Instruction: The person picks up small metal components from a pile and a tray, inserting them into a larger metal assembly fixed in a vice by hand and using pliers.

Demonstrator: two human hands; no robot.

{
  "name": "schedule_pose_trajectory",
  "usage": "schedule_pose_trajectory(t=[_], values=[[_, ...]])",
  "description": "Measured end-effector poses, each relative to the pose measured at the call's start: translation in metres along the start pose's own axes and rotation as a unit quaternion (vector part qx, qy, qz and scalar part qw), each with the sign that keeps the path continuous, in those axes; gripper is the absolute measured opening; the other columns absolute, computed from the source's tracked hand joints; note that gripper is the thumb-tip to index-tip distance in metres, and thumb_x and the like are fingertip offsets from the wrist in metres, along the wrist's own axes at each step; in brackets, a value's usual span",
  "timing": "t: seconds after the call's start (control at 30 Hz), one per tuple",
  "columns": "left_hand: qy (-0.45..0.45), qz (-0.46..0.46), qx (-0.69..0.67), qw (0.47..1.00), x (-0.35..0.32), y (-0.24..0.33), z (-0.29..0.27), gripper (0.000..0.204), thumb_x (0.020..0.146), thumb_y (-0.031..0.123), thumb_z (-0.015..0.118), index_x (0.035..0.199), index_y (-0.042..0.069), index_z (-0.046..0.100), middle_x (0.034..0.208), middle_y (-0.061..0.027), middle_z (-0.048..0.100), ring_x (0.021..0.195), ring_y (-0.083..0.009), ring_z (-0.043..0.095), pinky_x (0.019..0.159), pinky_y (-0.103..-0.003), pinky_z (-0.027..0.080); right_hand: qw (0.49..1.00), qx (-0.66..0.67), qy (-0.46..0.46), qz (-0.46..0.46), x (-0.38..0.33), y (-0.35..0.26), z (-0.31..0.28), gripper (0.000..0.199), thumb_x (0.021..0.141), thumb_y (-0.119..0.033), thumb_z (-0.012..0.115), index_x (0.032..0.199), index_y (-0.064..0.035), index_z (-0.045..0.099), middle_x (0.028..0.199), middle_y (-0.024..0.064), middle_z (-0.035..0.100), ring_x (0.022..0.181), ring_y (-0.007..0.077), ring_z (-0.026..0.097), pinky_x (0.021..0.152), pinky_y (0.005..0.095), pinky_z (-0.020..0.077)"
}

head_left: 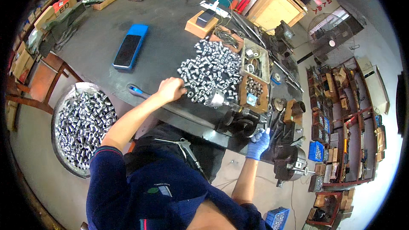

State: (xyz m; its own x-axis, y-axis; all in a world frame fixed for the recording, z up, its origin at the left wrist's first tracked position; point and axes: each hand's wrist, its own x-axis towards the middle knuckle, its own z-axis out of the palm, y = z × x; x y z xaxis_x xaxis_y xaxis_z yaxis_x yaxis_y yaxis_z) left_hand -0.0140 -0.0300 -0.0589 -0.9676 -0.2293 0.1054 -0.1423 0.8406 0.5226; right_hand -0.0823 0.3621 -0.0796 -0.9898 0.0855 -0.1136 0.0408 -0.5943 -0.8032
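Our left hand, bare, is bent at the knuckles at the near edge of a heap of small metal sleeves. Its fingers are curled well in, and we cannot tell whether a sleeve is pinched beneath them. Our right hand, in a bluish glove, is partly curled beside the dark machine at the bench edge; we cannot make out whether it grips anything there.

The heap is spread on the dark workbench, between our left hand and a pale tray of rings. A silver cone stands out from the machine, close to the heap's near side. More such sleeves fill a round pan on our left, lower than the bench.

We judge each sleeve to be stiff and hard, light enough for one hand yet dense for its size, and unlikely to break. The shiny, rounded sides may be slippery, and loose neighbours could roll when one is pulled away. We would take hold across the outer wall, thumb against two fingers, leaving the end holes uncovered.
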Motion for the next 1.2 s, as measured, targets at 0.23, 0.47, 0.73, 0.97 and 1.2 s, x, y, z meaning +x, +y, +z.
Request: schedule_pose_trajectory(t=[0.23,0.47,0.73,0.97,1.2], values=[[-0.006,0.066,-0.020,0.998,-0.016,0.003,0.009,0.013,0.068,0.016,0.064,0.077,0.006,0.062,0.073,-0.0118,0.063,0.073,-0.0302,0.061,0.062,-0.040,0.047,0.997,0.052,-0.031,0.039,-0.003,-0.002,-0.006,0.028,0.086,-0.031,0.056,0.075,-0.0044,0.056,0.050,-0.0003,0.047,0.039,0.0067,0.041,0.031,0.0193,0.0306],[-0.030,0.034,-0.230,0.972,-0.019,0.008,-0.001,0.011,0.072,0.009,0.063,0.079,0.002,0.058,0.070,-0.0105,0.062,0.065,-0.0238,0.061,0.057,-0.033,0.047,0.998,0.047,-0.004,0.037,0.002,-0.001,-0.010,0.025,0.088,-0.029,0.052,0.077,-0.0072,0.053,0.061,0.0012,0.053,0.041,0.0069,0.044,0.031,0.0193,0.0328],[-0.094,0.083,-0.620,0.775,-0.020,0.060,-0.040,0.017,0.079,-0.001,0.061,0.095,-0.007,0.059,0.079,-0.0098,0.062,0.068,-0.0140,0.061,0.063,-0.023,0.049,0.999,0.033,-0.015,0.040,-0.004,-0.004,0.005,0.029,0.088,-0.034,0.050,0.076,-0.0075,0.055,0.056,-0.0015,0.050,0.039,0.0059,0.038,0.031,0.0191,0.0262],[-0.121,0.082,-0.606,0.782,-0.012,0.059,-0.034,0.015,0.077,-0.002,0.061,0.091,-0.009,0.060,0.076,-0.0107,0.063,0.067,-0.0145,0.062,0.063,-0.024,0.050,0.998,0.031,-0.001,0.045,-0.004,-0.004,-0.001,0.034,0.089,-0.036,0.049,0.073,-0.0057,0.055,0.047,-0.0017,0.042,0.034,0.0082,0.034,0.031,0.0206,0.0263],[-0.109,0.133,-0.531,0.830,-0.013,0.065,-0.043,0.019,0.074,-0.007,0.061,0.093,-0.007,0.061,0.082,-0.0109,0.064,0.074,-0.0137,0.061,0.070,-0.026,0.049,0.999,-0.047,-0.011,0.001,-0.035,-0.043,0.019,0.035,0.087,-0.036,0.051,0.075,-0.0041,0.057,0.044,-0.0009,0.040,0.035,0.0069,0.034,0.032,0.0198,0.0256]])
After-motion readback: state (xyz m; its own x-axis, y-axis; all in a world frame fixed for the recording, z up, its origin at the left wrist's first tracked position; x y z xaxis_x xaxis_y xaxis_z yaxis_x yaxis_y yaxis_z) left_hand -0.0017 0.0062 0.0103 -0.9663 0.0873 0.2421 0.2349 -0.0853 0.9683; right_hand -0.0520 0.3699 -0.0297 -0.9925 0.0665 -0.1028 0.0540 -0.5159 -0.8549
